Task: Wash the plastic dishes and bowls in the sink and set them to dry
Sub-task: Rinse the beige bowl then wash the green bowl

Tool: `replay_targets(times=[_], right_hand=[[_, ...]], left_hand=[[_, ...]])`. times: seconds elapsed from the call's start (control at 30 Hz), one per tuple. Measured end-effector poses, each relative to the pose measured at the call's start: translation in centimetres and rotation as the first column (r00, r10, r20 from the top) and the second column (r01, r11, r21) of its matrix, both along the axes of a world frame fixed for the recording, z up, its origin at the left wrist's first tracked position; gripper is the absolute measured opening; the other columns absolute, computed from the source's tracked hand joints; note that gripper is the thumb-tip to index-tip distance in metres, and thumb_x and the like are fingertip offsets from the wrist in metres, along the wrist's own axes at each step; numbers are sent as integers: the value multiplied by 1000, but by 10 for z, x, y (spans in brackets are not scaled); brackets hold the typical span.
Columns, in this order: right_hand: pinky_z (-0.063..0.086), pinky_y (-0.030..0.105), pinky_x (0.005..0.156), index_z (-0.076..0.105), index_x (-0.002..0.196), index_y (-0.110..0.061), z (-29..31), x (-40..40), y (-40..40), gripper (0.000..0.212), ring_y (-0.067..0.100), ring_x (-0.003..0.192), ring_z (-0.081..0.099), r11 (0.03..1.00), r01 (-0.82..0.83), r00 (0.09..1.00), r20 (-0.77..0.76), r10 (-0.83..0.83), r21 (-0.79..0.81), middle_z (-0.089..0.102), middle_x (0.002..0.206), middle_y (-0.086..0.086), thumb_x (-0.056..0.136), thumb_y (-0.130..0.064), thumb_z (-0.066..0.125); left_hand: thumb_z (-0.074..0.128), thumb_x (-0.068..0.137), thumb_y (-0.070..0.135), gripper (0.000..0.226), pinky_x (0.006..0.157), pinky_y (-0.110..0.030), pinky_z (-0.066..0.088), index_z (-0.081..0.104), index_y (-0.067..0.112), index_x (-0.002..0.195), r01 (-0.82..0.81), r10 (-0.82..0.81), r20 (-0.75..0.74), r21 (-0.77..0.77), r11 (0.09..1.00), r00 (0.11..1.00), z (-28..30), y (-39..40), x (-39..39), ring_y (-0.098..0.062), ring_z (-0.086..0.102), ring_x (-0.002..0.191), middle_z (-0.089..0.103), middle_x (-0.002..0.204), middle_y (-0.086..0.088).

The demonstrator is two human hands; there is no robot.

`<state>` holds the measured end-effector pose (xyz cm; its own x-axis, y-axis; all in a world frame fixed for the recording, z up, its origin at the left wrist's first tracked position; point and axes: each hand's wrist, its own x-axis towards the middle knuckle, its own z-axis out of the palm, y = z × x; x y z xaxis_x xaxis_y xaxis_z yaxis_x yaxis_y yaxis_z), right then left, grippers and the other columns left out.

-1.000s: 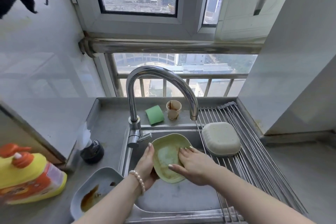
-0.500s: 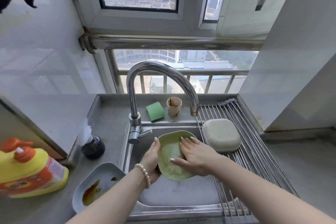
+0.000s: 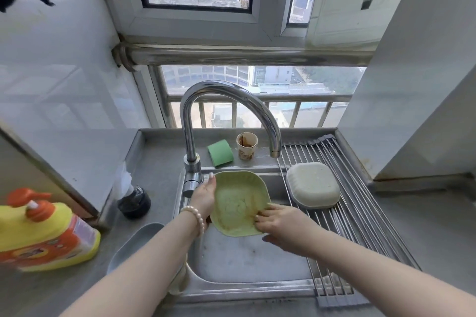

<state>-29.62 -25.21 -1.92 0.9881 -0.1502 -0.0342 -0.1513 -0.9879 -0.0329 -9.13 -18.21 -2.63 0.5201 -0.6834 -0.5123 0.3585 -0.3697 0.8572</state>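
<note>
A pale green plastic bowl (image 3: 238,203) is tilted over the steel sink (image 3: 247,262), its inside facing me. My left hand (image 3: 204,197) holds its left rim, with one fingertip near the tap's lever. My right hand (image 3: 280,224) grips the bowl's lower right rim, fingers curled over the edge. A white bowl (image 3: 313,188) lies upside down on the roll-up drying rack (image 3: 360,226) to the right. A grey-blue dish (image 3: 134,247) sits on the counter left of the sink, partly hidden by my left forearm.
The curved tap (image 3: 229,116) arches over the sink; I see no water running. Behind it are a green sponge (image 3: 220,153) and a stained paper cup (image 3: 246,145). A yellow-orange detergent bottle (image 3: 43,231) and a dark round object (image 3: 134,202) are on the left counter.
My right hand slid from the bowl's inside down to its lower right rim. The bowl turned more upright toward me. My left hand shifted up toward the tap lever.
</note>
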Motion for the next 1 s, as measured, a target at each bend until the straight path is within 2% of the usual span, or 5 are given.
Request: replay_targets(times=[0.2,0.37,0.53,0.77,1.0], right_hand=[[49,44,97,76,91,-4,-27,8,4,47,30,99,69,934,206,977,119,-177,-294,73,97,13,57,-35,88],[51,22,57,57,46,-16,-19,28,31,24,18,42,55,950,299,893,377,-245,-92,54,44,0,38,-3,75],[38,20,36,66,59,-19,-26,33,46,12,14,42,54,976,157,815,538,-216,154,59,50,-7,56,-10,72],[49,38,99,73,76,-14,-21,-6,-11,6,20,96,68,969,85,966,256,-24,-230,73,87,-1,70,-14,75],[52,22,52,46,44,-16,-17,7,25,27,21,41,49,956,289,883,373,-284,44,46,43,-1,37,9,52]], left_hand=[[50,99,26,21,78,-46,57,61,12,111,37,-35,-102,19,999,994,17,0,-4,-29,66,88,67,101,-12],[53,86,-11,40,67,-40,55,52,15,117,-198,152,-284,-139,970,947,18,17,-59,-31,63,84,62,102,-16],[40,102,12,19,73,-48,58,53,25,108,-318,309,-122,-62,946,943,11,12,-53,-30,66,85,64,100,-13],[44,98,1,28,71,-48,56,58,21,113,21,-12,-249,35,999,968,29,21,-14,-32,66,81,67,97,-15],[48,83,-11,39,75,-55,54,56,10,115,-373,319,-338,-108,921,885,19,37,-62,-37,65,85,64,98,-19]])
